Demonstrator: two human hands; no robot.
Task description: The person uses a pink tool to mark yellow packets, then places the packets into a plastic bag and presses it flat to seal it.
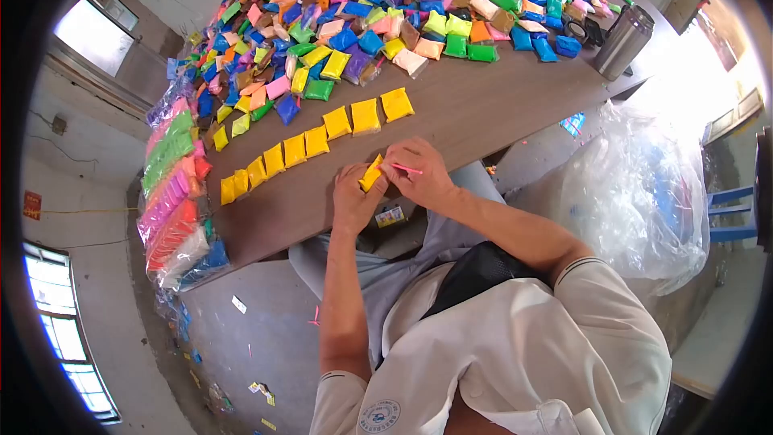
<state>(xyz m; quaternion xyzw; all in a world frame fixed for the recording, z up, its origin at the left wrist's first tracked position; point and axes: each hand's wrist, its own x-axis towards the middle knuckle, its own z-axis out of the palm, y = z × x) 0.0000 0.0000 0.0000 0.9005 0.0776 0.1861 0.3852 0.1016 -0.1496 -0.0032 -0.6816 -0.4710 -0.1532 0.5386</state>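
Observation:
My left hand (356, 197) is closed around a small yellow packet (371, 174) at the table's front edge. From the other side, my right hand (419, 171) grips a thin pink stick (408, 169), whose inner end is by the packet; its exact contact is hidden by my fingers. Beyond my hands, a slanting row of yellow packets (337, 122) lies on the brown table (483, 105), running from lower left to upper right.
A large heap of colourful packets (386, 8) covers the table's far side. Bagged bundles of packets (173, 193) line the left end. A steel thermos (624, 42) stands at the right corner. Clear plastic bags (624, 193) and a blue chair (731, 213) are on my right.

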